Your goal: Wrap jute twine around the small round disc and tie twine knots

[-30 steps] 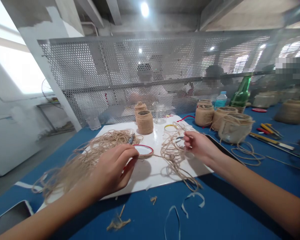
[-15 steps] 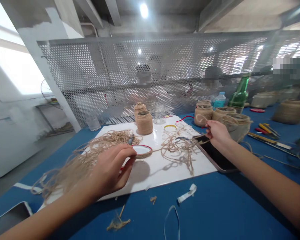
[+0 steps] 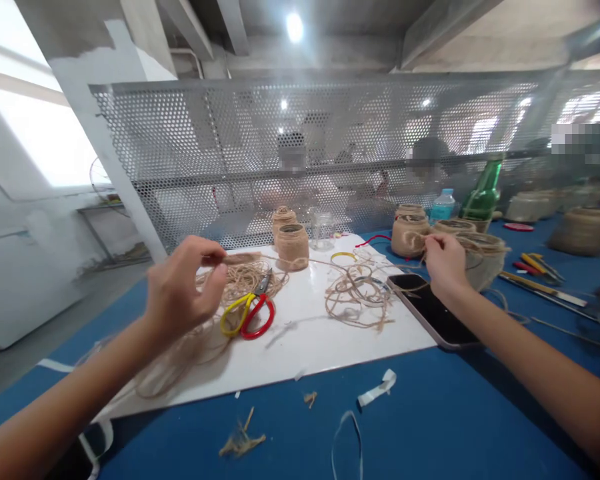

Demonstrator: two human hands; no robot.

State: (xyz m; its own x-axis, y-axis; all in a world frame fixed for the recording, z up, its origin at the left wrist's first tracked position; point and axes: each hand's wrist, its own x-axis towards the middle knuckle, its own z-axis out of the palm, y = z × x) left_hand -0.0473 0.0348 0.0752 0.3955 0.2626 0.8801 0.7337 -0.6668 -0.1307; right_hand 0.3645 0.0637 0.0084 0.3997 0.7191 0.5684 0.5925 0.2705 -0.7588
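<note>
My left hand (image 3: 187, 283) is raised over the left part of a white board, fingers curled in a pinch. In it is a twine-wrapped ring (image 3: 243, 259), seen nearly edge-on and blurred. A strand of jute twine (image 3: 320, 261) runs from the ring rightward to my right hand (image 3: 445, 263), whose closed fingertips grip it above a phone (image 3: 430, 310). Scissors (image 3: 249, 313) with one yellow and one red handle lie below the ring. Under and beside my left hand spreads a heap of jute twine (image 3: 245, 283). Another loose tangle (image 3: 355, 300) lies mid-board.
Twine-wrapped jars (image 3: 293, 248) stand at the back beside a clear glass jar (image 3: 323, 232). More wrapped jars (image 3: 407, 233), a green bottle (image 3: 484, 190) and a blue-labelled bottle (image 3: 443, 205) are at right. A perforated metal screen (image 3: 240, 147) closes off the back; people sit behind it.
My left hand has risen and moved left with the ring, which has turned edge-on, uncovering the scissors. My right hand has shifted slightly right, still pinching the twine.
</note>
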